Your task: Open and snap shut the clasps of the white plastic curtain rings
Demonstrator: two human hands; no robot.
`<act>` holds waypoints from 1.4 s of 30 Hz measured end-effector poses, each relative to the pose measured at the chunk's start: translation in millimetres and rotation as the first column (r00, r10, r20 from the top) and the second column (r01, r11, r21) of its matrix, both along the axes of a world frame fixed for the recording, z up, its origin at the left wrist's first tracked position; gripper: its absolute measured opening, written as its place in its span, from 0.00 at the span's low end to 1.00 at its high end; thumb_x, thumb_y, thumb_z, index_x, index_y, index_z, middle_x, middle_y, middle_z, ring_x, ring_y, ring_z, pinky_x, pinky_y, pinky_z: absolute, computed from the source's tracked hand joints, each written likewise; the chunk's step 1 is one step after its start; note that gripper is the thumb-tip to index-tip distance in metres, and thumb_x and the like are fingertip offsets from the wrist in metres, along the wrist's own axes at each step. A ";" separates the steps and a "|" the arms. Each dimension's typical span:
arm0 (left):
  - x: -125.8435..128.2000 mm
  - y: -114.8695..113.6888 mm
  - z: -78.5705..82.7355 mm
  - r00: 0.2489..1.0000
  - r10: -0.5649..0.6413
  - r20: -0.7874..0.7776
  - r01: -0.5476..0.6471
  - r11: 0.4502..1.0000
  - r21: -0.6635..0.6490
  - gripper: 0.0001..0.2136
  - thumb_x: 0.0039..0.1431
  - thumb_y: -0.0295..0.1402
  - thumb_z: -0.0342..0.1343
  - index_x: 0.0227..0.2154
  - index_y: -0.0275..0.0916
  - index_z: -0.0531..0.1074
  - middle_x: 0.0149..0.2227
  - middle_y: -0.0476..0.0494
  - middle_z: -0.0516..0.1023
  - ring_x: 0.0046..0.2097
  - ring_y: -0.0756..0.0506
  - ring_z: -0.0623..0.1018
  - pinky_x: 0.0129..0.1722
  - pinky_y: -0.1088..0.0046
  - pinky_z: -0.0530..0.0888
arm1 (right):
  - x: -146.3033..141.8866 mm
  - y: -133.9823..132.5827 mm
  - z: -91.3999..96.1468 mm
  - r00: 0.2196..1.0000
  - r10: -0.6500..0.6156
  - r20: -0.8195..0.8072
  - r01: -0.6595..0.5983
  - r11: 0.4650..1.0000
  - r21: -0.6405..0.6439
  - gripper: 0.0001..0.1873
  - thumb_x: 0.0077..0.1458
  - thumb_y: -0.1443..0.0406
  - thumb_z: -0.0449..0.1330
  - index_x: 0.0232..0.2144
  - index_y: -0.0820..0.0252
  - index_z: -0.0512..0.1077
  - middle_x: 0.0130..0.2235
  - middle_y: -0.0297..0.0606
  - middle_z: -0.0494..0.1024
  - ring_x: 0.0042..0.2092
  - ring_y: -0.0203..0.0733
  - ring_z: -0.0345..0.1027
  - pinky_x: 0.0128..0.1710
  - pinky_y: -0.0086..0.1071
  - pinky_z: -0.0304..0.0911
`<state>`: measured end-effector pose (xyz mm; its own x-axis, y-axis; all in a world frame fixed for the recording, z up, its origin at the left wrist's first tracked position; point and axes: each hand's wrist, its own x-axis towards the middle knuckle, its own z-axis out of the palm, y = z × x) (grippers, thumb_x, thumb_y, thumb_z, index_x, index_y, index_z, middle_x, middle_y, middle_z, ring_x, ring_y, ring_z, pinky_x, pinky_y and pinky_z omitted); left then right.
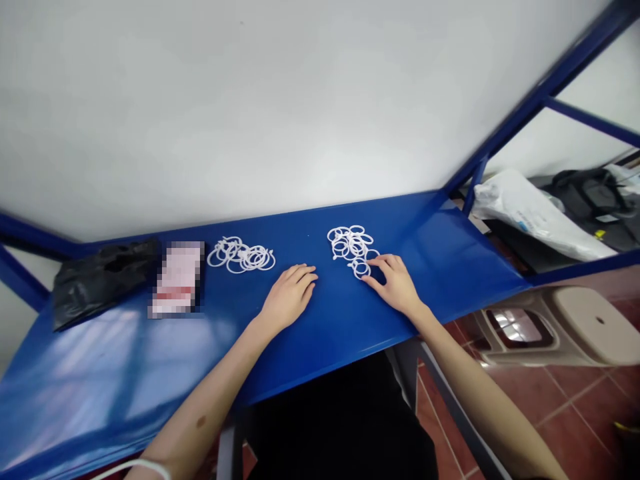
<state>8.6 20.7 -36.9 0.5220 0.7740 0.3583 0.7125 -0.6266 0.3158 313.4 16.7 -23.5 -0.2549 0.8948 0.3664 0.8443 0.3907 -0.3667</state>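
Two loose heaps of thin white rings with small knobs, much like curtain rings, lie on the blue tabletop [320,333]. My left hand [290,293] rests palm down on the table with its fingers loosely stretched, to the right of and nearer than the left heap of rings [243,256]. At the near end of the right heap of rings [349,241], my right hand [395,283] has thumb and forefinger apart. Their tips are at the right edge of a white ring [361,269] lying on the table; I see no firm grip on it.
Left of the rings lie a blurred-out pinkish pack [177,279] and a black plastic bag [103,280]. A wall [280,107] rises behind the table. Blue metal bars [540,100] slant up at the right. A beige stool [595,327] lies on the tiled floor at right.
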 end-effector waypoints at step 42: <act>4.0 -28.9 4.6 0.998 0.066 -0.022 -0.054 0.935 0.350 0.06 0.67 0.28 0.53 0.41 0.38 0.75 0.40 0.43 0.80 0.40 0.45 0.76 0.40 0.66 0.68 | -33.2 10.9 4.9 0.889 0.440 0.123 -0.444 0.896 0.003 0.08 0.68 0.64 0.56 0.42 0.58 0.75 0.42 0.40 0.81 0.43 0.45 0.72 0.43 0.41 0.69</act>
